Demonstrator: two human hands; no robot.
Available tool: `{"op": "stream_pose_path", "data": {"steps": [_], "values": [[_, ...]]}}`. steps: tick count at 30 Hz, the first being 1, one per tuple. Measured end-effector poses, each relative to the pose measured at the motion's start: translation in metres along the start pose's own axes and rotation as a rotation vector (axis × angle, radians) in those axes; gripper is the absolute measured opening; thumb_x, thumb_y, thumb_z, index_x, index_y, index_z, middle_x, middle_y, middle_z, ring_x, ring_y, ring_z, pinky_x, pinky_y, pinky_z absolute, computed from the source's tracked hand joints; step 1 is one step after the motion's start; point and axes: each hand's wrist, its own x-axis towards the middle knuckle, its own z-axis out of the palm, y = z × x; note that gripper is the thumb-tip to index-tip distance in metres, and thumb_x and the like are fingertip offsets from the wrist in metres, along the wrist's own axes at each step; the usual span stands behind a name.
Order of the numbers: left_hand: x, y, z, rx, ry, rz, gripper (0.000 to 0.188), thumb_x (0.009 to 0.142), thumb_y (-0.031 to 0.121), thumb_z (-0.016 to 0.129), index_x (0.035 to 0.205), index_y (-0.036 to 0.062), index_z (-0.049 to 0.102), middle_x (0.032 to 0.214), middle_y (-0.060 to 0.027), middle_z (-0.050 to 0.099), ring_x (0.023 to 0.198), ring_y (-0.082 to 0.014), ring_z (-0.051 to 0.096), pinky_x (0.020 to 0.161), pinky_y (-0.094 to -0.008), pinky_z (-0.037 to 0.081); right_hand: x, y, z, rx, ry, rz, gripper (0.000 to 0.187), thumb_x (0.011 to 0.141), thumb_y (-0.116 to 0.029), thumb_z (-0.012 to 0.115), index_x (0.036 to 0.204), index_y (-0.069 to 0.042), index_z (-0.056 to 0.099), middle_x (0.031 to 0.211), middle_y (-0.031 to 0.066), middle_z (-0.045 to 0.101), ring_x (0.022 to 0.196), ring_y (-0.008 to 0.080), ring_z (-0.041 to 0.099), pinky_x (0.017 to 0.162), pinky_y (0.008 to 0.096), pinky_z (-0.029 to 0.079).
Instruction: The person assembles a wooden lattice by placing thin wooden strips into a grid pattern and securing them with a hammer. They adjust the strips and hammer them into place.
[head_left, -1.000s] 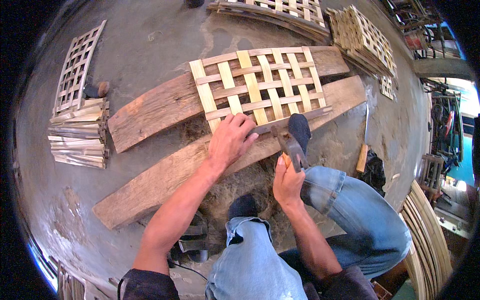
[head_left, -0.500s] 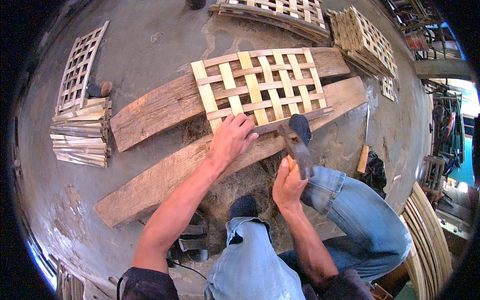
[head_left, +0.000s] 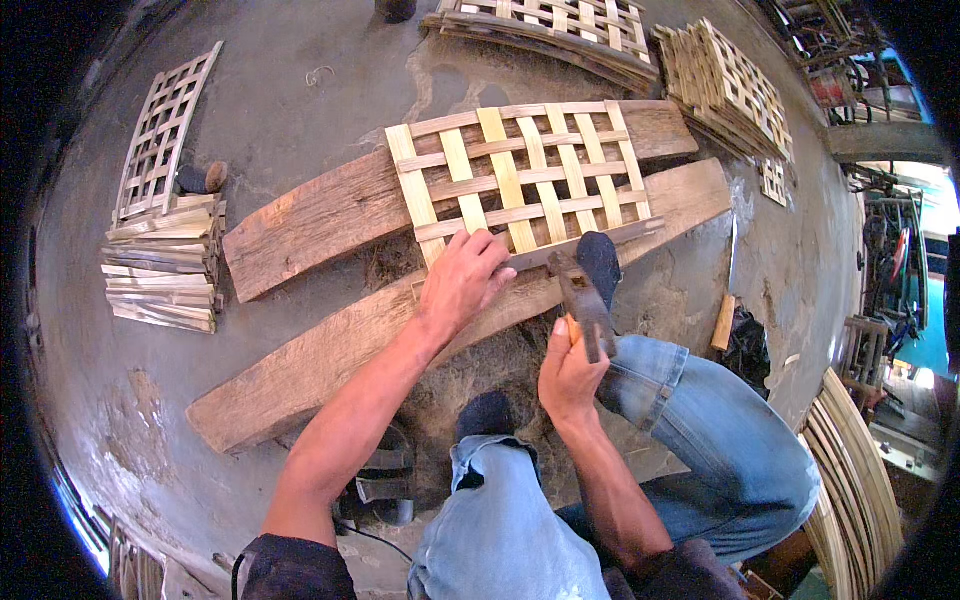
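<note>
A woven lattice panel of pale flat strips (head_left: pixel 520 180) lies across two thick wooden beams, with a darker strip along its near edge. My left hand (head_left: pixel 463 282) is closed on that near edge, fingers curled over it near the left corner. A hammer (head_left: pixel 584 304) with a dark metal head and an orange-brown handle is in my right hand (head_left: pixel 572 380), whose fingers wrap the handle. Its head is just on the near side of the panel's edge, beside my dark-covered foot (head_left: pixel 600 262). Whether the head touches the panel I cannot tell.
The near beam (head_left: pixel 300 370) and far beam (head_left: pixel 310 225) lie on the concrete floor. Stacked lattice panels (head_left: pixel 710 85) stand at the far right. To the left is a bundle of strips (head_left: pixel 160 275). A long knife (head_left: pixel 728 310) lies right of my knee.
The hammer and my right hand have shifted slightly to the left and down. My left hand keeps its place on the panel's edge.
</note>
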Motion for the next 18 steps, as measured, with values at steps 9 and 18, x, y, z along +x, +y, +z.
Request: {"op": "stream_pose_path", "data": {"steps": [9,18], "values": [[-0.002,-0.001,-0.007,-0.165,0.001,-0.077,0.036,0.075,-0.002,0.062,0.11,0.0056,0.059,0.109,-0.0159,0.058,0.104,-0.037,0.056,0.091,-0.0429,0.048,-0.012,0.016,0.016,-0.114,-0.215,-0.043,0.019,0.093,-0.02,0.06,0.102,-0.005,0.054,0.079,0.0173,0.062,0.068,0.0369,0.065,0.058,0.0468,0.051],[-0.007,0.0,-0.008,-0.112,-0.028,-0.1,0.044,0.071,-0.005,0.06,0.114,0.0046,0.055,0.108,-0.0153,0.057,0.105,-0.0363,0.055,0.092,-0.0437,0.048,0.001,0.008,0.02,-0.136,-0.235,0.136,0.021,0.094,-0.018,0.058,0.108,-0.003,0.054,0.085,0.0191,0.065,0.074,0.0418,0.065,0.061,0.0498,0.052]]}}
